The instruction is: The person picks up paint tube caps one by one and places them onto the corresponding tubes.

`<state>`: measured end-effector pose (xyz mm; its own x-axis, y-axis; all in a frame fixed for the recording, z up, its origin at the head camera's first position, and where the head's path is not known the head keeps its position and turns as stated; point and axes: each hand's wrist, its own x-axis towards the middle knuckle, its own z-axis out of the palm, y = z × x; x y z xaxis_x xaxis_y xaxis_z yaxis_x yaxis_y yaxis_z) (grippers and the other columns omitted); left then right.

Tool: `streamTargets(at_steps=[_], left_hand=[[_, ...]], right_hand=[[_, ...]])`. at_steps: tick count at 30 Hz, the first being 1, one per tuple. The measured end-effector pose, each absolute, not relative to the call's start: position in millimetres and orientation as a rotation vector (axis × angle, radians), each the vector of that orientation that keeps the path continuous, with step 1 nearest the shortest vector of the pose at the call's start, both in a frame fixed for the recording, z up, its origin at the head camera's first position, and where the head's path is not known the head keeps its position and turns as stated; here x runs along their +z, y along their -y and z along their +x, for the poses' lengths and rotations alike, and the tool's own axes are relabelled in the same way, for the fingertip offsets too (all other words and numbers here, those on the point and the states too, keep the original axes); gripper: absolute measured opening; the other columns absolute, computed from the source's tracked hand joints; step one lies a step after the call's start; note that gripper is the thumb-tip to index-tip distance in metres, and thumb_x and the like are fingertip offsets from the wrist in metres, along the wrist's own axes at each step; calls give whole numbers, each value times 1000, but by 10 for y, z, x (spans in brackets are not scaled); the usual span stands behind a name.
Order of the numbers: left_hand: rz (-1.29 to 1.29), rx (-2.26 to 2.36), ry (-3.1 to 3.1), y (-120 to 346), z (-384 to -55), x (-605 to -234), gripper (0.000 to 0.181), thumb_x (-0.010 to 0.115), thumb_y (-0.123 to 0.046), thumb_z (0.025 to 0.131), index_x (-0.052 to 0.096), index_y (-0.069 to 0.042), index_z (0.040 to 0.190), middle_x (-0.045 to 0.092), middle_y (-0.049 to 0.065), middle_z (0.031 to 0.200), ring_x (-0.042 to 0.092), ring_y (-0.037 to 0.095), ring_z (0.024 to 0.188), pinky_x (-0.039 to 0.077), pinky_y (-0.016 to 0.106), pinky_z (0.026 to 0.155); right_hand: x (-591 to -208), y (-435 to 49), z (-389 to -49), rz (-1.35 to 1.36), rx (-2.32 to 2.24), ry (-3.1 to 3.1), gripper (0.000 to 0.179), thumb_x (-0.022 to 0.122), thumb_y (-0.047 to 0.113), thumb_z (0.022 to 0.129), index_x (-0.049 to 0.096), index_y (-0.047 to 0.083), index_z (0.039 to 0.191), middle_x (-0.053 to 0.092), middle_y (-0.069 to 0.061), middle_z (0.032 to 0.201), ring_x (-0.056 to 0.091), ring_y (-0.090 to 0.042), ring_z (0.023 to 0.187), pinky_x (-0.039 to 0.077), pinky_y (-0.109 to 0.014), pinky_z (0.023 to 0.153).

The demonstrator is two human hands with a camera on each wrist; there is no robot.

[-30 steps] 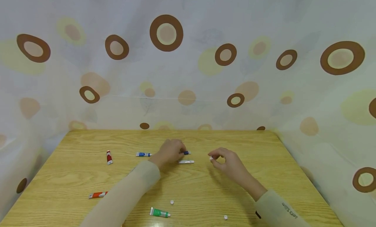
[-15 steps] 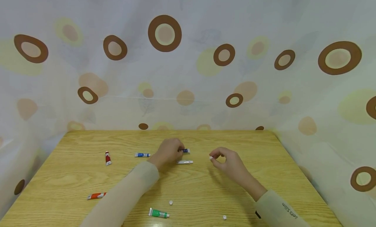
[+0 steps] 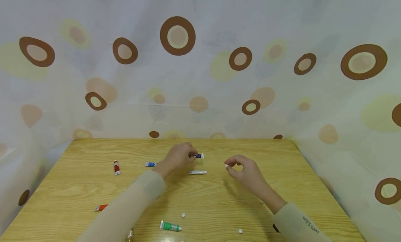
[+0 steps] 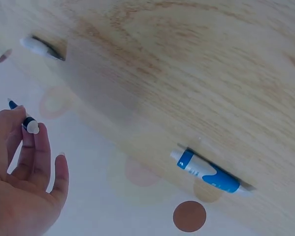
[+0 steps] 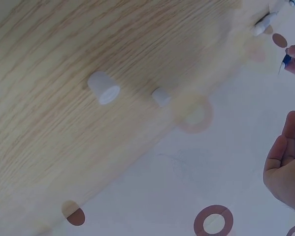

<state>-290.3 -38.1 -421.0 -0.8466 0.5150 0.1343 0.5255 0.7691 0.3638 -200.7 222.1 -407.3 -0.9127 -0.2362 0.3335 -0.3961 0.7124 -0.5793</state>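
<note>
My left hand (image 3: 179, 158) pinches a small dark blue paint tube (image 3: 199, 156) between thumb and fingers. In the left wrist view that tube (image 4: 28, 120) shows a white end facing the camera, held above the table. To the right, my right hand (image 3: 247, 172) pinches a small white cap (image 3: 226, 165) between thumb and index finger, apart from the tube. Below the left hand lies a white paint tube (image 3: 198, 172). A blue paint tube (image 3: 151, 164) is partly hidden by the left wrist; in the left wrist view the whole blue tube (image 4: 210, 172) is visible.
A dark red tube (image 3: 116, 168) lies at the left. An orange-red tube (image 3: 101, 208) and a brownish tube (image 3: 130, 236) are partly covered by the left sleeve. Near the front are a green tube (image 3: 170, 226) and two loose white caps, a left cap (image 3: 183, 215) and a right cap (image 3: 240, 231).
My left hand has drawn the dark blue tube up and away from the white tube. The right hand, still pinching the cap, has risen slightly.
</note>
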Motion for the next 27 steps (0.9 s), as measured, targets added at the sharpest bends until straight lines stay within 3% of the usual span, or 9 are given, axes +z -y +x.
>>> streamTargets(at_steps=[17, 27], left_hand=[[-956, -788, 2913, 523, -2729, -4135, 20, 73, -11, 95, 78, -9, 114, 67, 3, 102, 64, 14, 91, 57, 31, 82], [-913, -942, 2857, 590, -2568, -4089, 17, 75, -11, 94, 78, -10, 111, 68, 1, 103, 67, 15, 96, 58, 34, 86]], right_hand=[[-4074, -2215, -1987, 514, 966, 2658, 10, 76, 12, 93, 77, 18, 101, 73, 4, 95, 65, -10, 89, 55, -31, 81], [-4114, -2160, -1959, 538, 974, 2633, 10, 77, 14, 92, 77, 20, 100, 73, 4, 92, 66, -8, 88, 56, -37, 85]])
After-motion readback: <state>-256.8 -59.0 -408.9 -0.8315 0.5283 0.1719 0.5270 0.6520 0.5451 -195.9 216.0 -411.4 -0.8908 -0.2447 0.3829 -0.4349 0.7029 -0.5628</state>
